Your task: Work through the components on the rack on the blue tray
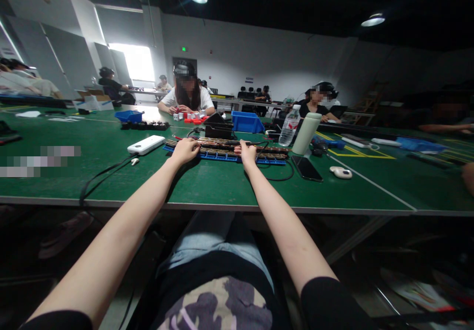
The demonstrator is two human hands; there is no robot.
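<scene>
A blue rack lies across the green table in front of me, with long thin copper-coloured rods along its top. My left hand rests over the rods near the left end, its fingers bent down; what they hold, if anything, is too small to make out. To the right of the middle, my right hand is at the rods with its fingers curled together. Whatever sits between those fingers is hidden. A dark cable loops beside the rack's right end.
A white power bank and an earbud lie left. On the right are a bottle, a pale green tumbler, a phone and an earbud case. Behind stands a blue bin; people sit beyond.
</scene>
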